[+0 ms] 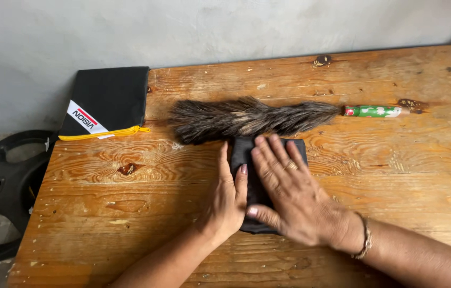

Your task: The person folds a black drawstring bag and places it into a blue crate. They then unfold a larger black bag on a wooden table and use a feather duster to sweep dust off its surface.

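Both hands lie on a small dark cloth (247, 154) near the middle of the wooden table (129, 213). The cloth looks folded, and its long side runs from the near edge of the table toward the wall. The right hand (284, 186) lies flat on top of the cloth with its fingers (273, 154) spread and straight. It is pressing down, not pinching. It covers most of the cloth, so only the far end, a strip on the left and a bit by the wrist can be seen. The left hand (225, 197) sits along the cloth's left edge, fingers straight and close together, palm against the side of the cloth. It is open too and grabs nothing. So the cloth is right under the right hand and just to the right of the left hand. A feather duster (247, 118) lies across the table, just past the far end of the cloth, and seems to touch it. Its green handle (373, 111) points off to the right. The duster lies crosswise to the cloth. A black pouch (109, 98) with a yellow zipper sits at the far left corner, well apart from the hands.
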